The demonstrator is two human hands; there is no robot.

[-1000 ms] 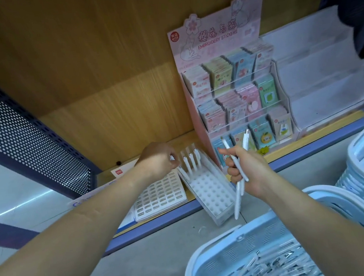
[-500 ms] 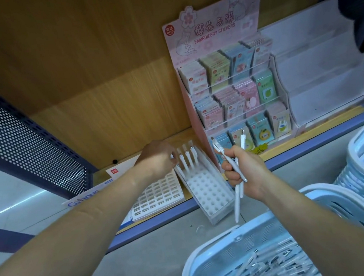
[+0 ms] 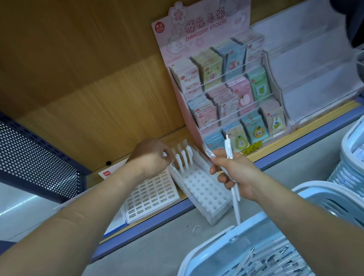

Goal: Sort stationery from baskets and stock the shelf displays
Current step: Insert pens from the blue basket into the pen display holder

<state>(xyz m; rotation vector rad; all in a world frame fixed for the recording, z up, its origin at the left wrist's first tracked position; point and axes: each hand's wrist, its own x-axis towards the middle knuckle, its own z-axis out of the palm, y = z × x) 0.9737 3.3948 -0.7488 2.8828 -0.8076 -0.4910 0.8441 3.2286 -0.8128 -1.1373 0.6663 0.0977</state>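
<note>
The left hand [image 3: 154, 157] bunches its fingertips at the back row of the white holed pen tray [image 3: 204, 189] on the shelf edge, seemingly pinching a standing pen [image 3: 170, 162]. Further right, the right hand [image 3: 236, 177] curls round two slim white pens [image 3: 235, 202], clips up, above the blue basket [image 3: 210, 244]. Light, stiff and smooth, they look best pinched mid-barrel, one at a time.

Two hands [image 3: 236, 177], two blue baskets [image 3: 208, 255], two white trays [image 3: 204, 190], one sticker display [image 3: 206, 32], two gripped pens [image 3: 236, 208].

On the shelf [image 3: 162, 218], a grid tray [image 3: 151, 195], pen rack [image 3: 204, 189], sticker display [image 3: 228, 92] and clear stand [image 3: 312, 79] are ranged left to right.
</note>
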